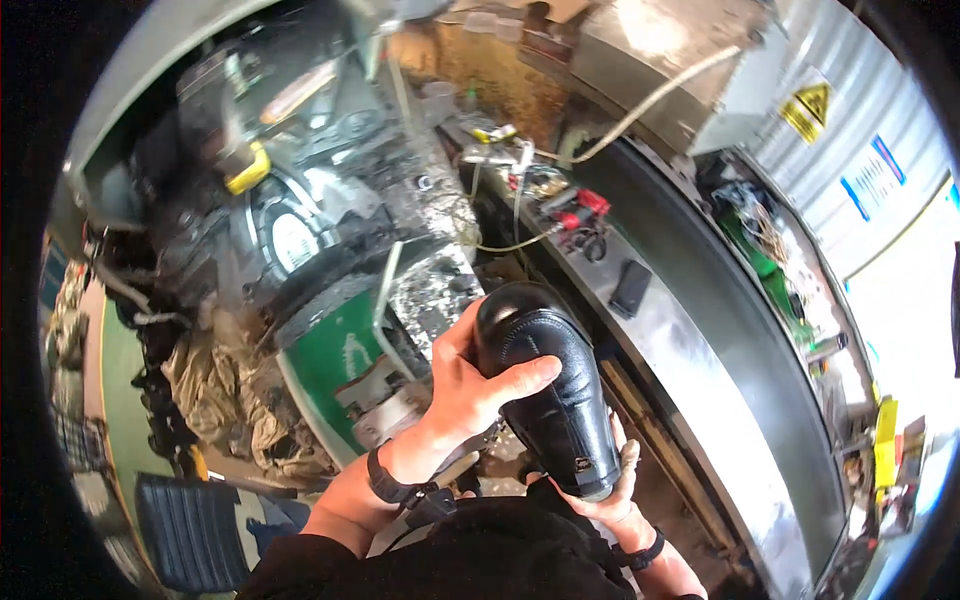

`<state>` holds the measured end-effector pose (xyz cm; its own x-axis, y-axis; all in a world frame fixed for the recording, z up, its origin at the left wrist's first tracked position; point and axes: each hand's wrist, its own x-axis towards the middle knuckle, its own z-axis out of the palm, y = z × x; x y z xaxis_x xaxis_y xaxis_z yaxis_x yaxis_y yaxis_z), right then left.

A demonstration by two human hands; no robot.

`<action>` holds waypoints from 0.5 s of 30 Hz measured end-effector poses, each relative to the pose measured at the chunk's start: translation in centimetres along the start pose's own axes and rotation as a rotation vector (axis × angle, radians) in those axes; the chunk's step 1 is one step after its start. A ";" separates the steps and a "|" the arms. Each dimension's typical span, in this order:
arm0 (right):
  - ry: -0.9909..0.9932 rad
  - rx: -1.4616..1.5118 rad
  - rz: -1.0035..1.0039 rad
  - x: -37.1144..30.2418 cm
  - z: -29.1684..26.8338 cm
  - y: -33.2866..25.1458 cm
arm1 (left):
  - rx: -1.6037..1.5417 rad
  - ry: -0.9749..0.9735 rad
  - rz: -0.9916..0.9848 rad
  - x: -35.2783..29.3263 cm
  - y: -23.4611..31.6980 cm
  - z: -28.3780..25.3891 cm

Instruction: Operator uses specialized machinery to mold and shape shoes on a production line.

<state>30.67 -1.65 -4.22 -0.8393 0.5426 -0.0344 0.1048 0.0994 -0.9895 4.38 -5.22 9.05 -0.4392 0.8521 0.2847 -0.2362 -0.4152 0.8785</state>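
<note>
Both my hands hold a black leather shoe (562, 430), its rounded, shiny toe pointing away from me and its heel end toward my body. My left hand (468, 385) wraps around the left side near the toe, with the thumb lying across the upper. At the heel end, my right hand (612, 502) grips from below and from the right, and its fingers are partly hidden behind the shoe. A dark band circles each wrist.
To the right runs a metal-edged bench (690, 350) beside a dark conveyor belt (725, 265). Red-handled tools (580, 212) and a black flat object (629, 288) lie on the bench. A cluttered green machine (335, 365) stands left, near crumpled tan cloth (215, 385) and a dark chair (185, 530).
</note>
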 end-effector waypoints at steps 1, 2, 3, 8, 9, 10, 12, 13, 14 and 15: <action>0.187 -0.263 -0.183 -0.7 -0.1 -0.5 | -0.058 0.019 -0.044 0.4 -0.8 1.1; 0.378 -0.536 -0.355 -1.2 -0.6 -0.6 | -0.114 0.033 -0.090 0.9 -1.8 2.3; 0.378 -0.373 -0.611 -0.9 -2.3 -0.2 | -0.167 0.048 -0.128 1.4 -3.1 3.2; 0.875 0.139 -0.194 -4.1 -7.7 -1.8 | -0.093 0.109 -0.390 3.7 -12.1 9.4; 1.003 0.330 -0.165 -4.5 -10.0 -0.5 | -0.045 -0.001 -0.457 4.0 -14.8 10.2; 1.114 0.532 -0.138 -5.1 -12.6 1.0 | 0.009 -0.101 -0.519 4.3 -17.3 10.9; 1.313 0.840 0.068 -7.1 -19.3 2.0 | -0.022 -0.195 -0.936 4.6 -21.1 11.8; 1.346 0.880 0.056 -9.5 -22.8 4.4 | 0.103 -0.316 -0.862 4.4 -23.8 12.0; 1.375 0.926 0.043 -12.3 -26.6 7.1 | 0.231 -0.434 -0.780 4.1 -25.9 12.1; 1.466 0.752 0.120 -15.6 -30.4 8.7 | 0.450 -0.466 -0.622 3.7 -26.8 12.2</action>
<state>60.94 16.12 -8.04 0.3857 0.8362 -0.3898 -0.5044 -0.1626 -0.8480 19.66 12.99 -8.78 0.0740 0.9650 -0.2518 0.0907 0.2449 0.9653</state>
